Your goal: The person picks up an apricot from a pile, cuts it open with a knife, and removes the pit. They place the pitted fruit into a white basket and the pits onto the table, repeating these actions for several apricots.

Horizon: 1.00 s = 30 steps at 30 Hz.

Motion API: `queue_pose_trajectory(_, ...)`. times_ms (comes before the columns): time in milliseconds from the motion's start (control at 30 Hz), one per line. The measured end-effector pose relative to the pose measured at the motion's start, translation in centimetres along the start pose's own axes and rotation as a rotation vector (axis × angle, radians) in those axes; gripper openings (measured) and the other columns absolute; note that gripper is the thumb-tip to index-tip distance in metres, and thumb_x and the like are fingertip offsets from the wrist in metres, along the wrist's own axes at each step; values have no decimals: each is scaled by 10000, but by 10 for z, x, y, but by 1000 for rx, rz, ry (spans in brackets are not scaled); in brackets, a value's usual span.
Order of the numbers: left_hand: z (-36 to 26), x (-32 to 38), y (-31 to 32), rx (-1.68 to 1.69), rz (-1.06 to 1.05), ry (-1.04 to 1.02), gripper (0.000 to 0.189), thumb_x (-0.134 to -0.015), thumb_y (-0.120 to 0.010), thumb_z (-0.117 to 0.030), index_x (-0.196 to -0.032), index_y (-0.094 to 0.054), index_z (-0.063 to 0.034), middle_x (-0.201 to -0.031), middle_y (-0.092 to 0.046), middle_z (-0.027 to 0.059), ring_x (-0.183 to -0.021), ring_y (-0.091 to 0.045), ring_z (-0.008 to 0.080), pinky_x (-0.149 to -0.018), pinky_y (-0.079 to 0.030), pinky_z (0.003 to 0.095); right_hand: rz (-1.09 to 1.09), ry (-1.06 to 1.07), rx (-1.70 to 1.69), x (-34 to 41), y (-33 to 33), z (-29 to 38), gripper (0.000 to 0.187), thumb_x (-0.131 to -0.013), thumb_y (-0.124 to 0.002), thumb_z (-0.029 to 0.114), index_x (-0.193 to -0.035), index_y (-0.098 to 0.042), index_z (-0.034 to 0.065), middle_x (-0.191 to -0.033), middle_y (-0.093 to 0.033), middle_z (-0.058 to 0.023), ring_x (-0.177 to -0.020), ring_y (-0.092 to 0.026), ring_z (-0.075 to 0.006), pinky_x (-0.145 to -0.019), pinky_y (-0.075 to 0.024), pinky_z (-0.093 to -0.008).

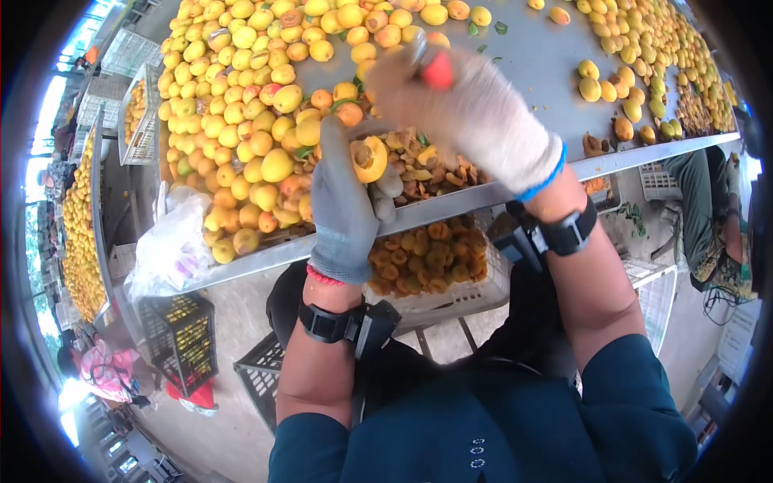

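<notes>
My left hand (344, 187), in a grey coated glove, holds a cut yellow apricot (371, 159) just above the table's near edge. The cut face is turned up, with a brown centre that could be the stone or its hollow. To the right and higher, my right hand (465, 115) wears a pale knitted glove and is blurred. It grips a small tool with a red handle (438, 71) and a shiny metal part; its working end cannot be made out. Whole apricots (241, 121) are heaped left of my hands. Below them lies a pile of stones and scraps (435, 172).
The metal table's raised rim (447, 204) runs in front of me. Beneath it, a white crate (459, 308) holds apricot halves. A clear plastic bag (172, 244) hangs over the left corner, above a black crate (181, 344). Another person (718, 223) sits at right, near more apricots (652, 48).
</notes>
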<state>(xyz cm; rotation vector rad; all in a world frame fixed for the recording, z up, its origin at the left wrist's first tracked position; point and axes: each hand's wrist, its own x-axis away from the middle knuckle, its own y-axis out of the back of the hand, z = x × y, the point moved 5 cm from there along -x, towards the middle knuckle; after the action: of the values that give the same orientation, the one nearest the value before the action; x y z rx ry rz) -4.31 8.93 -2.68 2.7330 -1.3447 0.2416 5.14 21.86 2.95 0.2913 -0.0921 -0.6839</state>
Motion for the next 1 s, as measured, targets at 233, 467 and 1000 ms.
queue_pose_trajectory(233,-14,5,2,-191,0,-155,416,-1054,-388,-259,-1394,-418,-21,-824,-625,52,-504,-507,60,-455,-394,206,203,47,44,16,-30,-7,262,-788,-730,242,-930,-647,37,-754,-642,-139,-679,-659,-258,-637,-514,-365)
queue_pose_trajectory(467,-1,0,-3,-278,-5,-269,470,-1067,-382,-297,-1406,-471,16,-1099,-631,84,-872,-574,36,-672,-499,196,-24,-4,-144,10,-39,-35,193,-865,-667,222,-930,-674,40,-726,-642,-60,-642,-635,-165,-592,-492,-319)
queue_pose_trajectory(1000,2,5,-5,70,104,18,268,-994,-517,-152,-1183,-581,28,-803,-672,67,-627,-622,98,-579,-507,213,18,-257,-489,14,-22,-39,254,-901,-683,251,-880,-664,-1,-658,-594,0,-568,-533,-61,-516,-428,-240)
